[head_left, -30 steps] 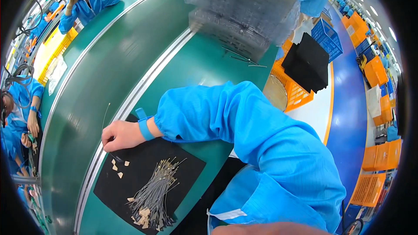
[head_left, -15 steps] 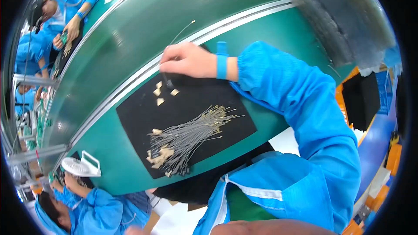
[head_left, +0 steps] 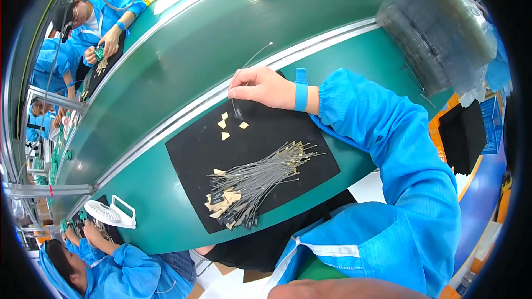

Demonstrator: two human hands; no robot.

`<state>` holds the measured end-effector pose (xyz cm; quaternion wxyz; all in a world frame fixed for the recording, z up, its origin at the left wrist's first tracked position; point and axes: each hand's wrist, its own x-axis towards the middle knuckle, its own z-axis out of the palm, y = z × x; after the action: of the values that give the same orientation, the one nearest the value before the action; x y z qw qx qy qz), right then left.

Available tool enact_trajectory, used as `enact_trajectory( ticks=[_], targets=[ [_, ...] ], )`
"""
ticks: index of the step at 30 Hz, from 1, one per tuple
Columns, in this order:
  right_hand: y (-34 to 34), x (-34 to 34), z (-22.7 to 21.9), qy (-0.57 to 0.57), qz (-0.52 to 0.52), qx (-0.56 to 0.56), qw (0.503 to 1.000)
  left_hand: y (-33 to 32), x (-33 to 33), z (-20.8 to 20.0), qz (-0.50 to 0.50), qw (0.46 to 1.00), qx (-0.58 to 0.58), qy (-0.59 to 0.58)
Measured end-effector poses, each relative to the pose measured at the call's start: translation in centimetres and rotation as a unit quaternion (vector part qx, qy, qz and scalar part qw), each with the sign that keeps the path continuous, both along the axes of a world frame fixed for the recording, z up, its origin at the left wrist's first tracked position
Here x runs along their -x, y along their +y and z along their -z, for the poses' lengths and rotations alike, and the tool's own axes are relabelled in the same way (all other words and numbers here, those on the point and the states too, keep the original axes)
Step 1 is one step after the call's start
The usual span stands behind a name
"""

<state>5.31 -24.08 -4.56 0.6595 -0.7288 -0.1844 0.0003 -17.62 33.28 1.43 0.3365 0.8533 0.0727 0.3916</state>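
Far left, co-workers in blue coats (head_left: 97,19) sit at their own mats. Not my concern. A white handheld fan (head_left: 113,213) lies on the green bench (head_left: 160,227) lower left.

On the black mat (head_left: 188,155), moving rightward: loose beige paper bits (head_left: 224,124), then the bundle of thin grey wires (head_left: 255,180), fanned out w/ gold tips to the right and beige/black tabs at its lower-left end.

The wire in hand (head_left: 257,55) is a single strand. Its free end pokes up over the conveyor belt (head_left: 194,50), and its black tab end hangs just touching the mat's top edge. My read: v. light, springy, easily kinked, and the tip connector is prob. fragile. Best taken near the tab end, between thumb and fingertip, not mid-strand.

The right hand (head_left: 260,86) does roughly that, w/ thumb and forefinger pinched on the strand just above the tab and the other fingers curled. A blue wristband (head_left: 301,89) sits at the cuff. I see no left hand. A skin-toned patch at the bottom edge can't be identified.

Far right is a stack of clear trays (head_left: 438,27).

Vs earlier: 1 s ago the tray stack was top centre and the mat low; the view has since swung, so the mat is now central. The hand was at the mat's far corner then too, same pinch as far as I can tell. The bundle and paper bits look unmoved.
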Motion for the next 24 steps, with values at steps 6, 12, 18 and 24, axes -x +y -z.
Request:
enact_trajectory(
  ticks=[6, 12, 18, 24],
  targets=[
    [-0.8, -0.2, 0.6, -0.019, 0.012, -0.022, 1.0, -3.7, 2.3, 1.8, -0.018, 1.0, 0.023, 0.007],
    [-0.5, -0.3, 0.7, -0.03, 0.009, -0.018, 0.999, -6.8, 3.6, 2.6, -0.026, 0.999, 0.031, 0.018],
    [0.3, 0.0, -0.2, 0.013, -0.008, 0.001, 1.0, -8.7, 5.9, 3.6, -0.045, 0.997, 0.039, 0.04],
    [-0.7, 0.2, -0.6, 0.012, -0.005, 0.002, 1.0, -9.7, 7.4, 2.8, -0.047, 0.996, 0.03, 0.07]
  ],
)
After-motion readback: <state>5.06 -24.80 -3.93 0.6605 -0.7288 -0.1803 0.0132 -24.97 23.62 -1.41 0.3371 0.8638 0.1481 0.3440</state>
